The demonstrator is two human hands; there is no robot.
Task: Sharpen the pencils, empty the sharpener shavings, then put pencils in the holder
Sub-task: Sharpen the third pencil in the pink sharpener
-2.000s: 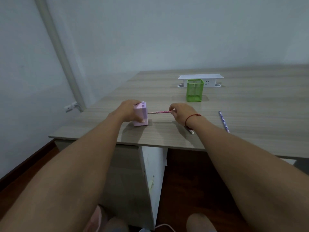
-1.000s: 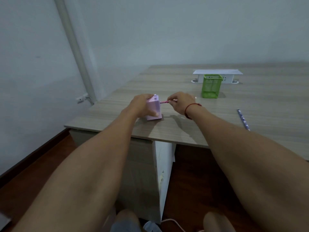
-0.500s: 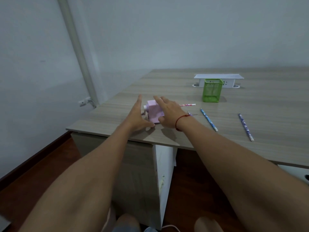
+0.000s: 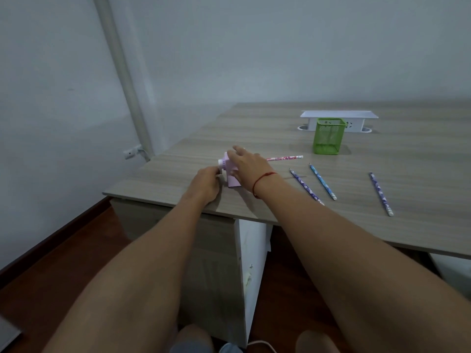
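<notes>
Mid-frame by the desk (image 4: 397, 159) edge, the right hand (image 4: 246, 164) presses straight-fingered on the pink sharpener (image 4: 232, 180), the left hand (image 4: 207, 185) curled round its crank side; weak pressure there may let cranking skid it, snapping the pink pencil (image 4: 285, 158) lead.

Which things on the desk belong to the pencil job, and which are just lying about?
Job: pink sharpener, pink pencil, purple pencil, blue pencil, rightmost pencil, green mesh holder.
Lying about: white socket box behind the holder.
</notes>
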